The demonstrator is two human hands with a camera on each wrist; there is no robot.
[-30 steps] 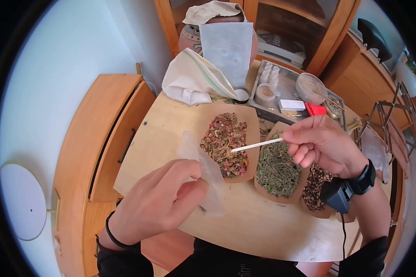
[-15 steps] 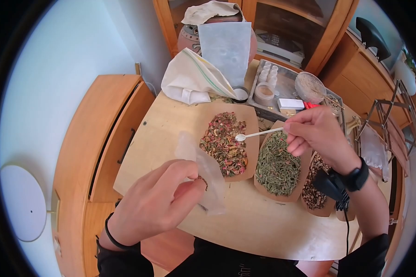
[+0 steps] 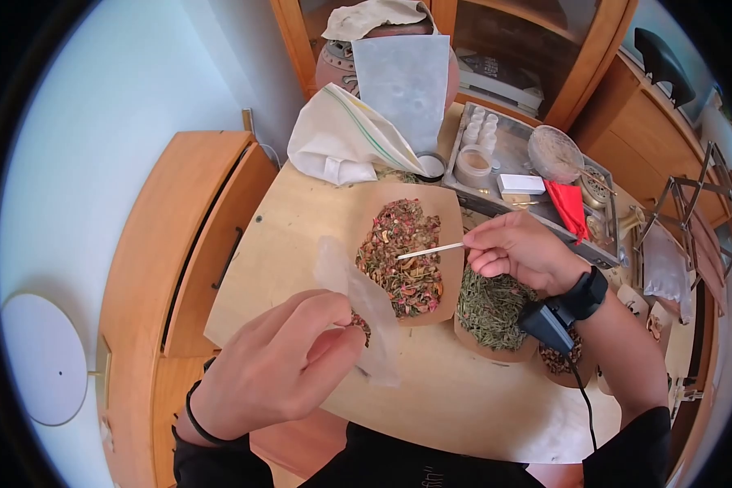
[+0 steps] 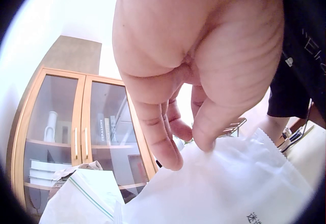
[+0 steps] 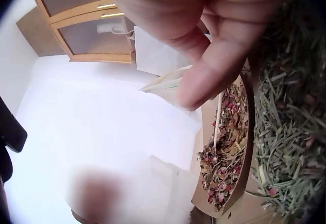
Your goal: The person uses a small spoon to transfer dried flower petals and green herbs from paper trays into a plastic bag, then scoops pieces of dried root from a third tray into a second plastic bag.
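Note:
My left hand [image 3: 276, 350] pinches the edge of a translucent bag [image 4: 209, 191] between thumb and fingers. Some dried petal mix shows inside the bag's mouth beside the fingertips in the head view. With thumb and fingertips, my right hand [image 3: 525, 256] grips the handle end of a slim white spoon [image 3: 431, 251]. The spoon slants down to the left, its bowl end sunk in the red-and-brown dried petals [image 3: 403, 281], which lie in a brown paper tray [image 3: 450, 281]. Beneath the right hand, a second paper tray holds dried green herbs [image 3: 492, 313].
Brown dried pieces [image 3: 557, 362] fill another tray under the right forearm. Behind stands a grey tray [image 3: 496, 203] with a jar [image 3: 472, 167], a clear bowl [image 3: 555, 154] and a red cloth [image 3: 567, 210]. A white zip bag [image 3: 333, 138] slumps at the back left.
The spoon, lifted with its bowl showing half a second ago, is now down in the petals. My right hand has moved left and lower; the left stays nearly in place with the bag.

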